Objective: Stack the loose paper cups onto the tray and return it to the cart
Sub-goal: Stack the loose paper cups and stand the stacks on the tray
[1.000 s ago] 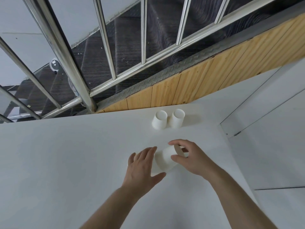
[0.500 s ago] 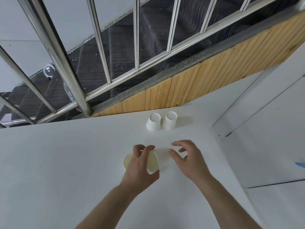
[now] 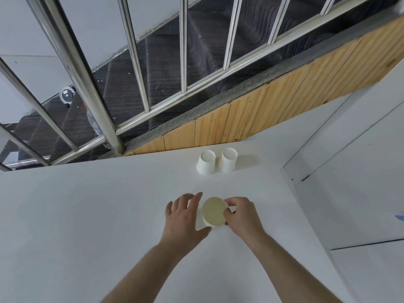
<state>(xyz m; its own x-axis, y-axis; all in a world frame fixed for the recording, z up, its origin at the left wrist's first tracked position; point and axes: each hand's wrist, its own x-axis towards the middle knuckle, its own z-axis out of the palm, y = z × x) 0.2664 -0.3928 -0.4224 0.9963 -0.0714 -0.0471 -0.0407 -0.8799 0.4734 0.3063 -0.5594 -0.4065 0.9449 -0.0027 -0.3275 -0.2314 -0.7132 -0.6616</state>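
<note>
White table (image 3: 87,215): right hand (image 3: 242,217) pinches upright cup (image 3: 214,212); left hand (image 3: 183,217) spread beside.

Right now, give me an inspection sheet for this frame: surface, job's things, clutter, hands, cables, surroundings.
Surface: white table, plain.
Job's things: near paper cup, mouth up, between both hands; two paper cups upside down, side by side near the far edge. No tray or cart seen.
Clutter: nothing seen.
Hands: left hand beside the near cup, fingers loosely spread; right hand pinches its rim.
Cables: nothing seen.
Surroundings: steel railing over dark stairs, wood panelling, white wall panels at right.
</note>
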